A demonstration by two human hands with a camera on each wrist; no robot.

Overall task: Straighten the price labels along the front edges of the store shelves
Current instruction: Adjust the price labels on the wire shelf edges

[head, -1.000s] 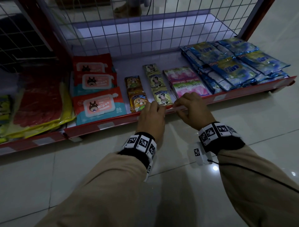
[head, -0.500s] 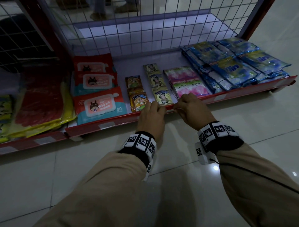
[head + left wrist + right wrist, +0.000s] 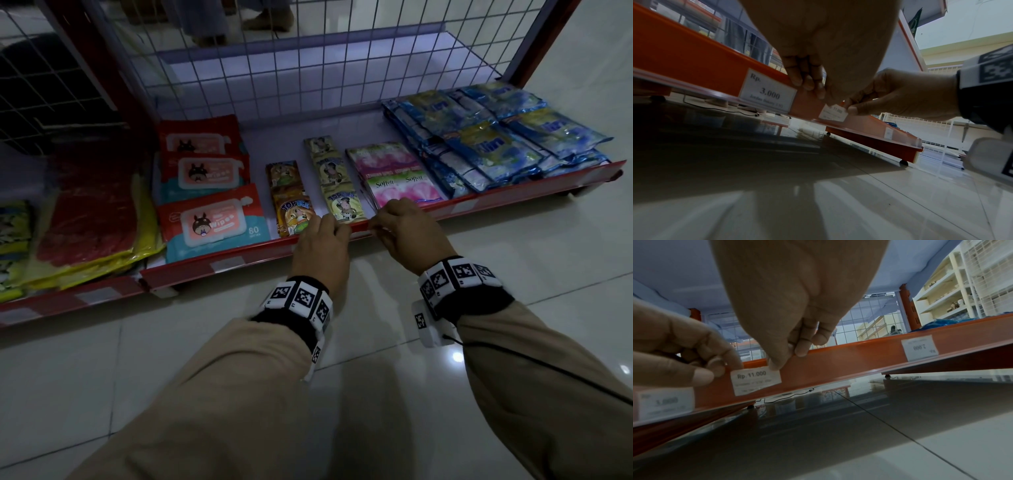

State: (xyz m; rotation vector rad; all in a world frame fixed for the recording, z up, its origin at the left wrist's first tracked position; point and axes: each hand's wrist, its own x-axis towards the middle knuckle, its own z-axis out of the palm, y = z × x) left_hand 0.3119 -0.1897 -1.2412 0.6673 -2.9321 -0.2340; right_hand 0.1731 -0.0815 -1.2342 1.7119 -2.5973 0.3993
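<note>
From my head camera, both my hands sit at the red shelf edge (image 3: 219,262), close together, like they did a moment ago. My left hand (image 3: 320,248) and my right hand (image 3: 409,233) have hardly moved, only slid a tiny bit. I think that means I am still fixing the same label and it is not done yet. The label itself is hidden behind my fingers here. Snack packs (image 3: 296,214) lie on the shelf just behind my hands.

From my left wrist camera, my left fingers (image 3: 803,78) curl over the top of the edge strip and grip it, just right of the 3.000 label (image 3: 767,94). My right hand (image 3: 900,97) pinches a small white label (image 3: 833,113) at its top right corner. That label looks tipped, with one end lower than the strip.

From my right wrist camera, the small label reads Rp. 11.000 (image 3: 756,380). It is longer than it is tall, and its long side runs nearly along the orange strip. The words are right way up. My right thumb and fingers (image 3: 774,365) pinch its top right corner. My left fingers (image 3: 715,368) touch beside its left end. Farther right, a 2.000 label (image 3: 919,348) is upside down.
</note>
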